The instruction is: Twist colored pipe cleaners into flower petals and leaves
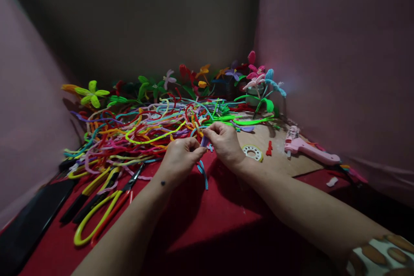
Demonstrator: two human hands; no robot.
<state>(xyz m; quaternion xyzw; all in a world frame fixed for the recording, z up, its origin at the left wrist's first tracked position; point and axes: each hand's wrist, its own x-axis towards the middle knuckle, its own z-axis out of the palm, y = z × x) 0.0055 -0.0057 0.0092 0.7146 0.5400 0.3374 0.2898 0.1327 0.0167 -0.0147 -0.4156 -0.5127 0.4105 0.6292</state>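
Note:
Both my hands meet over the red cloth (210,224) at mid-table. My left hand (179,157) and my right hand (224,142) pinch a small purple pipe-cleaner piece (205,141) between their fingertips. A light blue pipe cleaner (203,173) hangs down from between my hands onto the cloth. Just beyond my fingers lies a big tangled heap of coloured pipe cleaners (139,131).
Finished pipe-cleaner flowers (255,75) stand along the back wall, and a yellow-green one (92,94) lies at the left. A pink glue gun (307,148) and a tape roll (252,152) rest on a wooden board (284,161) at right. Yellow-handled scissors (97,215) and pliers lie at left.

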